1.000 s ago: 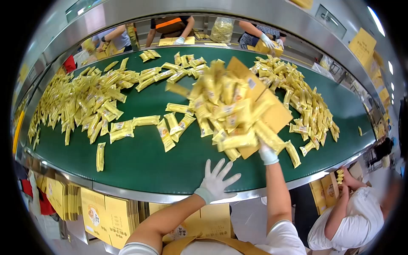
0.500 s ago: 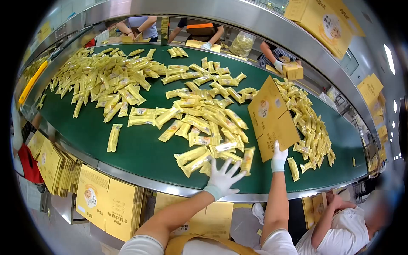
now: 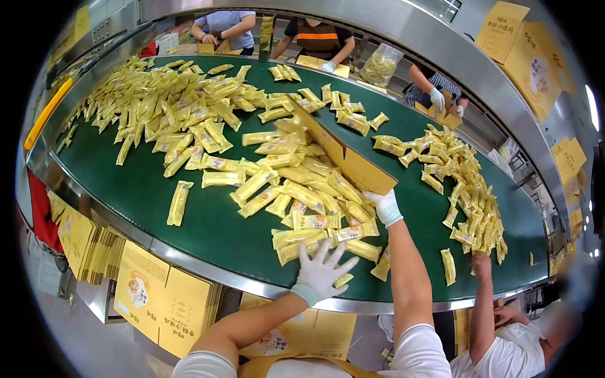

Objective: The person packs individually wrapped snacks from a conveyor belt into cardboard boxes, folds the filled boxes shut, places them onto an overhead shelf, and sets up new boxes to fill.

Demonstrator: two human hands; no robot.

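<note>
Right hand (image 3: 386,205) grips board (image 3: 345,156), slanted beside packets (image 3: 317,221); left hand (image 3: 319,273), fingers spread wide, just beside nearest packets. Hold board low to belt (image 3: 211,247) so none slip under.

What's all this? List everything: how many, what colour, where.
Belt: one, green, centre
Wrapped packets: too many to count, yellow, across belt
Metal frame: one, silver, around belt
Cardboard sheet: one, tan, over belt's middle
Flat cartons: several stacks, tan, below belt
Boxes: several, tan, upper right
Clear bag: one, yellowish, beyond belt
Co-workers: at least four, varied clothes, beyond belt and lower right
Left hand: one, white-gloved, belt's near edge
Right hand: one, white-gloved, holding sheet
</note>
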